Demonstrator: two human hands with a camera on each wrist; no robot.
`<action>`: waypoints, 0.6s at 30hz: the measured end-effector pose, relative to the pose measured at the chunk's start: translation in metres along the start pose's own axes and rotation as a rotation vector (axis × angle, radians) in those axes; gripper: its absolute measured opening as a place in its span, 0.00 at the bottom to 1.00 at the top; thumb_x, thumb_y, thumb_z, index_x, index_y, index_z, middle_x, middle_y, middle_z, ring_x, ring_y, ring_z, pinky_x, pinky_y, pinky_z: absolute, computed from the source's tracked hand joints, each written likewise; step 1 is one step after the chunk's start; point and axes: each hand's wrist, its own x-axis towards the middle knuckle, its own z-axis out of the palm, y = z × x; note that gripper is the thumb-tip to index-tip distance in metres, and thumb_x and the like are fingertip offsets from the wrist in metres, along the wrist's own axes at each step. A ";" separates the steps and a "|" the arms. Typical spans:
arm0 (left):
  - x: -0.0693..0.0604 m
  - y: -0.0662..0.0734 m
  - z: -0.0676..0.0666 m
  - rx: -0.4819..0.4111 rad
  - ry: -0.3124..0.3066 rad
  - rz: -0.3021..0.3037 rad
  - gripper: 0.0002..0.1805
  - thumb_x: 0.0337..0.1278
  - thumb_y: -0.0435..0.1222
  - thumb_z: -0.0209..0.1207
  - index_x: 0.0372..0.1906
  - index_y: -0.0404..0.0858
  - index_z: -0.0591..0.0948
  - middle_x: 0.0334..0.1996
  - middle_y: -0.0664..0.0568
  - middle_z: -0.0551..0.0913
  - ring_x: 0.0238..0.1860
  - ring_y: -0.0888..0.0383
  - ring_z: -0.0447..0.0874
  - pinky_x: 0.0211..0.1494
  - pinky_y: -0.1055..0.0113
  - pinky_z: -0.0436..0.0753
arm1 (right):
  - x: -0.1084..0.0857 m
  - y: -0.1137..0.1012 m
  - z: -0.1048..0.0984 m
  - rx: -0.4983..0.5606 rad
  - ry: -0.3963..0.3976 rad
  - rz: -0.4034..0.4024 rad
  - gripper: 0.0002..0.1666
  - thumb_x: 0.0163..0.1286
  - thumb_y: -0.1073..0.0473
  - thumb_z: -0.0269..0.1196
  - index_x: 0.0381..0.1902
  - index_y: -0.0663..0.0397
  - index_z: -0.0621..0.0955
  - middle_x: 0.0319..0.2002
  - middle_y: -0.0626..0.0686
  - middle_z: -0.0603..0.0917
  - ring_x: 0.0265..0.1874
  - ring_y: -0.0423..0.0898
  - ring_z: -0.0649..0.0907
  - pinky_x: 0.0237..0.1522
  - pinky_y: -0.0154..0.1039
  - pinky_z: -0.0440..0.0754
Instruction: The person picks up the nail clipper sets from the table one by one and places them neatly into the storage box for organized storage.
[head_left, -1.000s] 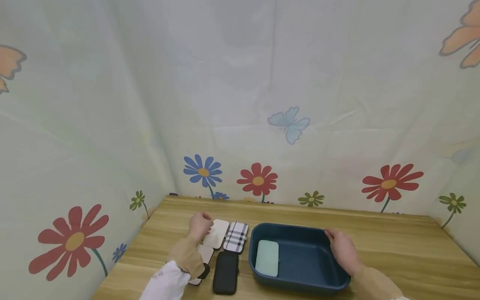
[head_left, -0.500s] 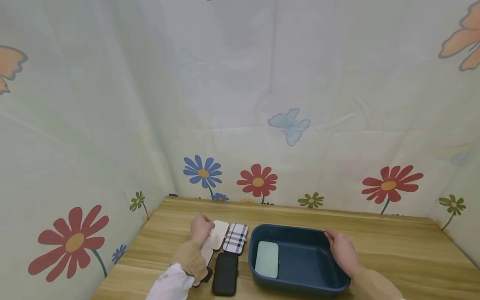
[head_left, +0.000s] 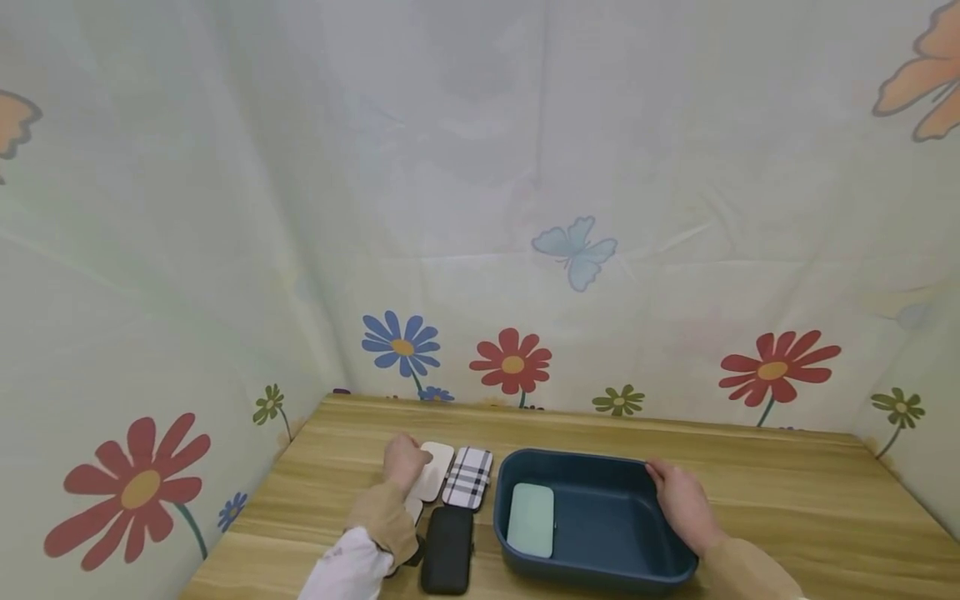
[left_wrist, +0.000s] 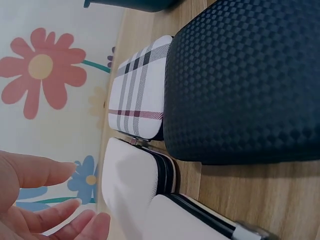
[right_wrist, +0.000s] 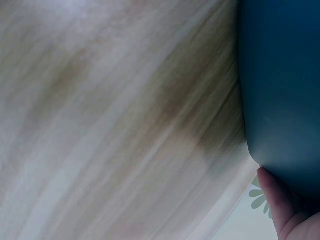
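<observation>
In the head view my left hand [head_left: 403, 462] is at the left edge of a cream-white case [head_left: 435, 471]. The left wrist view shows its thumb [left_wrist: 45, 171] and fingers spread apart, with nothing between them. A second pale case [left_wrist: 175, 222] lies beside the first, mostly under my forearm in the head view. Next to them are a plaid case [head_left: 468, 477] and a black textured case [head_left: 447, 550]. My right hand [head_left: 684, 504] grips the right rim of a dark blue basin [head_left: 615, 521]. Inside the basin, at its left, lies a mint-green case [head_left: 531, 521].
The wooden table [head_left: 787, 492] extends to the right of the basin and behind it. A curtain [head_left: 450, 208] printed with flowers and butterflies hangs along the back and both sides of the table.
My left hand has shifted slightly toward me along the cream-white case's left edge, the forearm moving a little right. The right hand keeps its hold on the basin, and the cases lie unchanged.
</observation>
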 end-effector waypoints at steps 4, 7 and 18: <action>0.000 0.001 0.000 -0.002 -0.009 -0.014 0.16 0.28 0.28 0.58 0.08 0.42 0.62 0.11 0.54 0.63 0.17 0.57 0.62 0.19 0.69 0.62 | 0.001 0.000 0.000 0.001 0.001 -0.003 0.08 0.61 0.67 0.54 0.30 0.65 0.79 0.25 0.61 0.82 0.24 0.55 0.81 0.28 0.49 0.75; 0.001 0.001 0.000 0.002 -0.026 -0.037 0.15 0.28 0.29 0.60 0.09 0.40 0.64 0.11 0.53 0.64 0.17 0.57 0.63 0.19 0.69 0.62 | 0.000 -0.001 -0.001 0.005 -0.001 0.002 0.08 0.61 0.67 0.54 0.30 0.65 0.79 0.24 0.61 0.82 0.24 0.55 0.81 0.28 0.49 0.75; -0.002 0.001 -0.002 0.082 -0.070 -0.053 0.21 0.28 0.31 0.62 0.08 0.43 0.59 0.11 0.54 0.60 0.17 0.57 0.60 0.19 0.69 0.60 | 0.000 -0.003 -0.003 0.003 -0.016 0.019 0.08 0.62 0.66 0.54 0.30 0.65 0.80 0.25 0.60 0.82 0.25 0.54 0.81 0.29 0.49 0.75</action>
